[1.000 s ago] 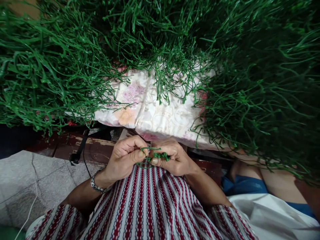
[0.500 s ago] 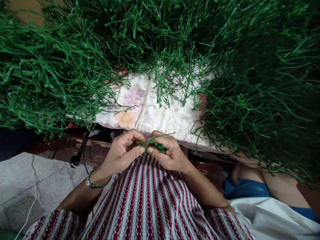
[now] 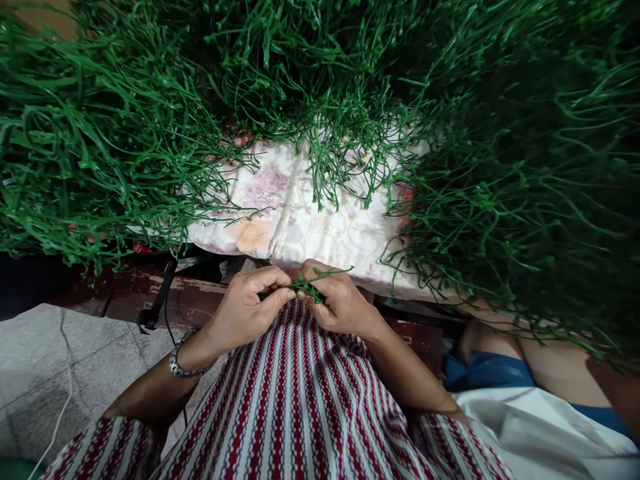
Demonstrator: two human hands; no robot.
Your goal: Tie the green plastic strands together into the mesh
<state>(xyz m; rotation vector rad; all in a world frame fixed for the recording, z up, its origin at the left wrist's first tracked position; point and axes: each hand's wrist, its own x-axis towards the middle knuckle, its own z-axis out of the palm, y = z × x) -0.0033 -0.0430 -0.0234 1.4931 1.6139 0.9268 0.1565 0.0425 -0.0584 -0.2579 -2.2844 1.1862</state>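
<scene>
In front of my waist, a small bunch of thin green plastic-looking stems [image 3: 309, 289] is held between my two hands. My left hand [image 3: 250, 305] pinches its left end between thumb and forefinger. Close beside it, my right hand [image 3: 343, 303] is closed around the other end, with one thin stem sticking out to the right over the knuckles. The fingers partly hide the bunch, so how its pieces join cannot be made out.
Large tangled heaps of similar green stems [image 3: 90, 147] cover the left, back and right of a table with a floral cloth [image 3: 300, 233]. A dark strap [image 3: 159, 300] hangs at the table's front edge. Another person's legs [image 3: 550, 373] are at the right.
My left thumb and forefinger have drawn together on the bunch. My right fingers have shifted their grip, and the stems now lie at a different slant. The heaps look the same.
</scene>
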